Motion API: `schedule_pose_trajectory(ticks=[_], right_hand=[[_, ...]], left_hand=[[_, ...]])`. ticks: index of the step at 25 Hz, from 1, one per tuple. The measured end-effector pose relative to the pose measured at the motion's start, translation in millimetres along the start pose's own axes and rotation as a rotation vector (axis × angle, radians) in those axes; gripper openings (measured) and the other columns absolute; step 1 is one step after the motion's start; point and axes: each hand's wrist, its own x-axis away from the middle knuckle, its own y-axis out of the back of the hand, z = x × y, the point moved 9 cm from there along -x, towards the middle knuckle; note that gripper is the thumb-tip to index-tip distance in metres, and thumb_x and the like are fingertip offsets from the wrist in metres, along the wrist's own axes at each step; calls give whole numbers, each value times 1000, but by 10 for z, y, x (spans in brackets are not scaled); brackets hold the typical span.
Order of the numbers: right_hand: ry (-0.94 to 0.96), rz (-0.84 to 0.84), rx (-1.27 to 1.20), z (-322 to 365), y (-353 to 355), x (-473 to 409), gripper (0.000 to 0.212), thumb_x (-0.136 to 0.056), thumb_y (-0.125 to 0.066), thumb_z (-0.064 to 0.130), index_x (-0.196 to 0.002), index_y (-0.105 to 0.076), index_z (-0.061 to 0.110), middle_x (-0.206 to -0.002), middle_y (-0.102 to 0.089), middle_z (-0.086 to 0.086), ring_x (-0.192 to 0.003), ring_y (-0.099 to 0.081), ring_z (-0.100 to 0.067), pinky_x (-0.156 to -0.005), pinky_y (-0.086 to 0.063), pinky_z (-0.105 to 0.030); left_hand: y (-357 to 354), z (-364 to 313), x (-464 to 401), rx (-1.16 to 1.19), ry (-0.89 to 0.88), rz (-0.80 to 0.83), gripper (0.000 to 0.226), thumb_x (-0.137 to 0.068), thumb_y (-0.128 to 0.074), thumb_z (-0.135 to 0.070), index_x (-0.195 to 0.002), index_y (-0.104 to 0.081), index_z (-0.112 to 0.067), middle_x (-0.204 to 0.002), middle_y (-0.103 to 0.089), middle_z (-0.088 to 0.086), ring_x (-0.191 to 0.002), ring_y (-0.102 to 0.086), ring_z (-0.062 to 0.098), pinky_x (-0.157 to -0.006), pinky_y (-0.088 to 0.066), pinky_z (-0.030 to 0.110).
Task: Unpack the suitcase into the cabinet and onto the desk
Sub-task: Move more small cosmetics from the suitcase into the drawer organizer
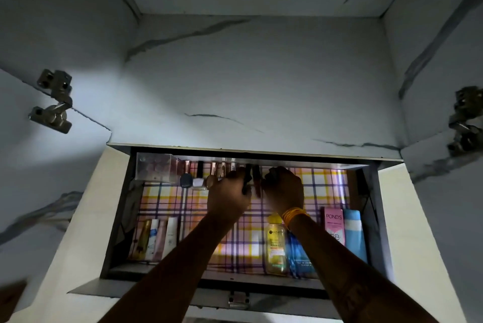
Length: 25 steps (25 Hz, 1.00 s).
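Both my hands reach deep into an open cabinet drawer (371,218) lined with plaid paper. My left hand (230,192) grips a thin dark stick-like cosmetic (247,181) at the back row. My right hand (285,188), orange bangles on its wrist, curls round another small dark item (273,172) beside it; the item is mostly hidden. A row of small cosmetics (203,175) stands along the drawer's back edge, left of my hands. The suitcase and the desk are out of view.
A clear box (155,167) sits in the back left corner. Tubes (156,240) stand at the front left. A yellow Garnier bottle (275,241), blue packets (300,257), a pink Pond's box (334,226) and a blue tube (355,233) fill the front right. Open cabinet doors with hinges (53,101) flank the shelf.
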Motion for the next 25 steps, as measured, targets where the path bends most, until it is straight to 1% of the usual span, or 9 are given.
schedule_pose_trajectory(ticks=[2,4,9,12,15,18,21,23,25], right_hand=[[9,21,66,-76,-75,-1,30,-83,-67,44,-88,-70,14,-89,-73,-5,-87,-70,-27,-68,-37,-25],[2,30,75,-88,-143,9,25,-84,-69,38,-87,-70,14,-87,-72,-5,-87,-70,-29,-67,-37,-26],[14,-18,-9,68,-200,53,27,-89,-71,39,-89,-71,11,-87,-74,-6,-83,-70,-26,-60,-36,-24],[64,-14,-73,149,-210,56,44,-83,-59,58,-90,-71,16,-83,-70,3,-78,-65,-16,-60,-35,-14],[117,17,-97,222,-218,47,42,-84,-60,57,-88,-71,17,-80,-63,11,-75,-61,-10,-62,-30,-5],[153,10,-148,267,-208,60,44,-83,-60,57,-87,-72,14,-81,-67,8,-75,-60,-9,-64,-35,-8],[7,-103,-169,84,-91,72,42,-83,-55,54,-79,-67,14,-78,-66,2,-78,-64,-20,-65,-33,-25],[-144,-127,-179,-108,-30,60,34,-81,-51,47,-75,-62,16,-79,-66,-4,-85,-66,-29,-68,-31,-26],[-179,-128,-181,-177,23,37,33,-80,-50,44,-79,-65,14,-85,-70,-8,-89,-67,-33,-70,-34,-27]], left_hand=[[-80,-9,34,-24,-49,155,42,-89,-65,-23,-132,-64,-24,-105,-74,2,-94,-71,22,-89,-53,38],[-94,0,38,-87,-61,215,51,-88,-62,-19,-138,-59,-27,-116,-72,1,-104,-70,21,-95,-48,41],[-68,-59,113,-140,-134,161,30,-92,-65,-17,-122,-68,-18,-91,-74,4,-76,-72,22,-78,-58,39],[-59,4,143,-109,-105,126,26,-96,-65,-26,-121,-67,-17,-92,-75,3,-73,-72,20,-71,-54,33],[-55,6,155,-106,-110,115,30,-100,-60,-27,-127,-64,-15,-92,-74,5,-72,-72,21,-63,-52,30],[-53,24,155,-110,-94,125,34,-103,-57,-30,-132,-61,-14,-96,-74,7,-76,-72,24,-62,-51,29],[2,59,201,65,60,105,40,-98,-64,-32,-135,-58,-18,-106,-71,2,-87,-68,17,-69,-52,26],[24,80,236,296,209,72,35,-95,-68,-29,-127,-60,-19,-105,-68,-1,-89,-66,12,-71,-51,20],[-18,5,224,419,238,48,37,-97,-64,-21,-133,-57,-15,-109,-68,4,-95,-70,21,-75,-56,26]])
